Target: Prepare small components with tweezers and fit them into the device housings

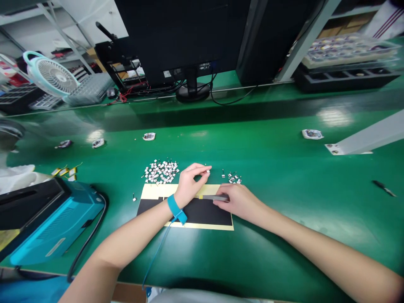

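My left hand [189, 184], with a blue wrist strap [177, 209], reaches over a sheet. Its thumb and fingers pinch a small white part [208, 171] with a dark tip. My right hand [238, 200] is closed around grey tweezers [214, 197], whose tips point left, low over the sheet. The pale yellow sheet [151, 191] carries a black layer [205, 212] across its middle. A pile of small white parts with dark leads [160, 171] lies behind its left half. A smaller cluster of such parts [234, 178] lies just behind my right hand.
A blue and black machine [59, 227] with a cable stands at left. Behind are a monitor [189, 38], a fan [52, 75] and stacked trays [347, 54]. A slanted metal post [372, 134] and a dark pen-like tool [384, 188] are at right.
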`<state>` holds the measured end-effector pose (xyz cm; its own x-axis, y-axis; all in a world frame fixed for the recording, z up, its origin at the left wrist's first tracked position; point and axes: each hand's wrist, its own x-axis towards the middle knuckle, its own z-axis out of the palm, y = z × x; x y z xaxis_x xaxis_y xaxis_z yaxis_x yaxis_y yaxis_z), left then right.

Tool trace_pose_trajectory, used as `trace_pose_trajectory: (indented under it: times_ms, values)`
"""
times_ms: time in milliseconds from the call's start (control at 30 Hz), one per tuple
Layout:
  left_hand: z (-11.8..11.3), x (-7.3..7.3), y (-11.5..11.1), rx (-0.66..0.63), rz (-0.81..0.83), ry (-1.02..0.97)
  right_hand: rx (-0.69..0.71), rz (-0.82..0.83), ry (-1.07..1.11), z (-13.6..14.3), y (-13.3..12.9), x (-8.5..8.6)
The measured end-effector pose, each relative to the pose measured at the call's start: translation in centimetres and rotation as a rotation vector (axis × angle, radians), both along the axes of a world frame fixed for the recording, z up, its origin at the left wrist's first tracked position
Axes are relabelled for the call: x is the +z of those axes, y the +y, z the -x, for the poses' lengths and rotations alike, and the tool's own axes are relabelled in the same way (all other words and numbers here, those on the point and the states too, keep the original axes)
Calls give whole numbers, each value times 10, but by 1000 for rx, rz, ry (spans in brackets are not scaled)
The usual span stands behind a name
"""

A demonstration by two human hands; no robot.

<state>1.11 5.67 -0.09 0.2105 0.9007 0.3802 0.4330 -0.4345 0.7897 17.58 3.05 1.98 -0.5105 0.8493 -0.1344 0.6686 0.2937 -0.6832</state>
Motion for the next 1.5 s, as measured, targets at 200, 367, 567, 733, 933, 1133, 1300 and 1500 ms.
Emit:
trace_pose_trajectory:
  times_ms: [200, 367, 567, 733, 933, 1133, 1300, 1500]
  values:
    - [-2, 6, -7, -58, -56, -29, -182, 136, 396, -8, 18, -6]
    - [-3, 9, -11, -90, -80, -15, -227, 214, 585, -2, 16, -8]
    - [-3, 10, -14, -87, -131, 3, -249, 263, 636, 0, 13, -7]
    - [-3, 9, -14, -87, -217, 35, -258, 291, 674, 1, 14, -8]
    - [-4, 10, -14, -88, -265, 95, -277, 325, 725, 4, 13, -9]
    - [-3, 7, -14, -95, -318, 121, -346, 344, 785, 7, 10, -9]
    - [-3, 7, -14, -106, -369, 127, -399, 365, 859, 9, 10, -12]
    - [-3, 6, -14, -74, -256, 48, -421, 428, 953, 5, 11, -12]
